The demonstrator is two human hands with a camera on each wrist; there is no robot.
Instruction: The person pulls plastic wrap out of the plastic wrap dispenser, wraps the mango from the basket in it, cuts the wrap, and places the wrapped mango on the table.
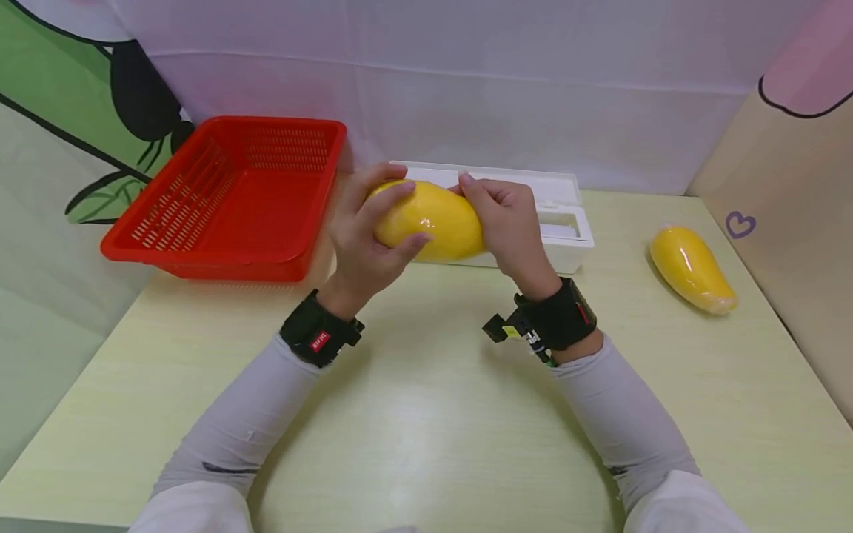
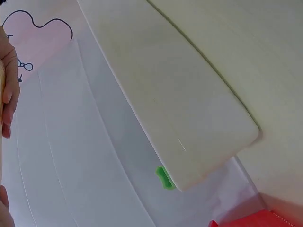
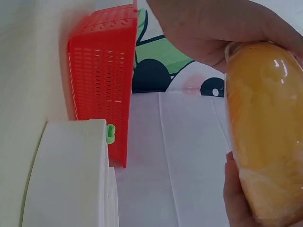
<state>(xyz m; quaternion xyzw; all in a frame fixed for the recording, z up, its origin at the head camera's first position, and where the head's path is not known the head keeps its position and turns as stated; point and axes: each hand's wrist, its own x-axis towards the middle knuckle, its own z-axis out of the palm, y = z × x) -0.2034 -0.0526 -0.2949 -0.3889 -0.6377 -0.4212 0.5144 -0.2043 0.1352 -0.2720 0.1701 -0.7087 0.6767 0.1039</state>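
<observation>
Above the table, both hands hold a yellow mango (image 1: 433,222) with shiny clear film round it. My left hand (image 1: 366,229) grips its left end, fingers over the top and thumb along the near side. The right hand (image 1: 509,218) has its fingers curled at the other end, thumb and forefinger pinched together; whether they hold film or fruit is hard to tell. In the right wrist view the wrapped mango (image 3: 265,127) shows wrinkled film at its lower part. Just behind the hands stands a long white cling film dispenser (image 1: 566,252), its lid raised.
A red slotted plastic basket (image 1: 266,215) stands at the back left. Another film-wrapped mango (image 1: 693,270) lies on the table (image 1: 413,414) at the right. A small green piece (image 3: 111,134) sits at the dispenser's edge. Cloth-like walls (image 1: 466,111) close off the back and sides.
</observation>
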